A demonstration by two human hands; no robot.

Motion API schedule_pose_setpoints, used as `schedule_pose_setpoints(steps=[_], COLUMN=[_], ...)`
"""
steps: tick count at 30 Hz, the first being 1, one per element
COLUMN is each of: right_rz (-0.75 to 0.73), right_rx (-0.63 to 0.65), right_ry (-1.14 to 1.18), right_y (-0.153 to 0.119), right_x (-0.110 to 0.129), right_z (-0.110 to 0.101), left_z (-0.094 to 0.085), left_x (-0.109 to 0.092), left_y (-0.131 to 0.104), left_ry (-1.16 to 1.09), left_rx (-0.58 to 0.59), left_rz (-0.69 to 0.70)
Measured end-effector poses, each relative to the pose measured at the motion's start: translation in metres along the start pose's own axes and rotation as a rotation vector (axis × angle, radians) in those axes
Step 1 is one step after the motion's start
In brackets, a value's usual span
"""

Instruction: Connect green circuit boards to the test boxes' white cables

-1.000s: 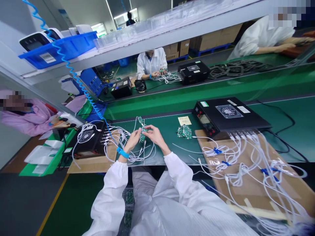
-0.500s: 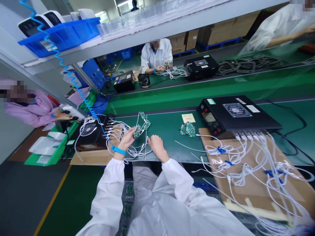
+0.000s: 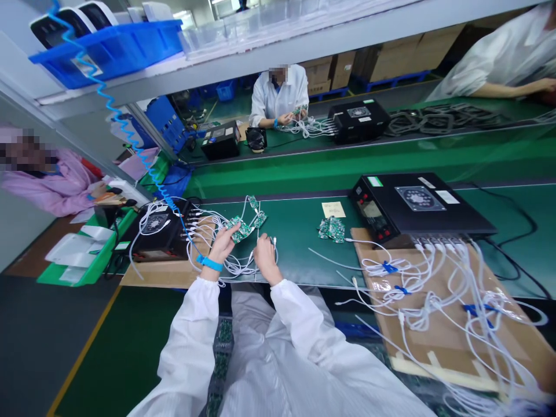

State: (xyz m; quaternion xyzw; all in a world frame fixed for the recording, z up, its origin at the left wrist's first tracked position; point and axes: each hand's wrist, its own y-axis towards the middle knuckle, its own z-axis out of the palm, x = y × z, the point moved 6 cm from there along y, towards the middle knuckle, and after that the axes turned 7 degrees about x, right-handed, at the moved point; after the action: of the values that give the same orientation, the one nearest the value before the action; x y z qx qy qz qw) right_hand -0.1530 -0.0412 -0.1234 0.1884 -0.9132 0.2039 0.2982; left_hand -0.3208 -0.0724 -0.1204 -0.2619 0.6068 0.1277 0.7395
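Note:
My left hand (image 3: 223, 245) is closed around green circuit boards (image 3: 238, 229), holding them above the bench; how many is hard to tell. Just right of it, my right hand (image 3: 266, 255) has its fingers pinched on a white cable (image 3: 277, 250), partly hidden by the fingers. Two more green boards lie beyond my hands, one farther back (image 3: 252, 201) and one nearer (image 3: 260, 219), with white cables at them. Below my left hand, loose white cables (image 3: 237, 266) coil on the bench and run to a black box (image 3: 153, 250) on the left.
A second black box (image 3: 428, 202) stands at the right, its white cables spread over cardboard (image 3: 417, 341). A small pile of boards (image 3: 332, 229) lies by a yellow note (image 3: 333, 209). A blue coiled cord (image 3: 125, 136) hangs at left. Co-workers sit across and at left.
My right hand has moved slightly left, closer to the left hand and in among the white cables. The boards in my left hand have turned and show more of their face.

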Motion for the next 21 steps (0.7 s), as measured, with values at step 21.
schedule_pose_setpoints(steps=[21], right_rz=[-0.124], right_rx=[-0.047], right_ry=[0.423], right_y=[0.024], right_x=[-0.01], right_z=[0.011], left_z=[0.01], left_x=[-0.015], left_y=[-0.003], left_ry=[-0.021], left_rx=[-0.004], left_rz=[0.192])
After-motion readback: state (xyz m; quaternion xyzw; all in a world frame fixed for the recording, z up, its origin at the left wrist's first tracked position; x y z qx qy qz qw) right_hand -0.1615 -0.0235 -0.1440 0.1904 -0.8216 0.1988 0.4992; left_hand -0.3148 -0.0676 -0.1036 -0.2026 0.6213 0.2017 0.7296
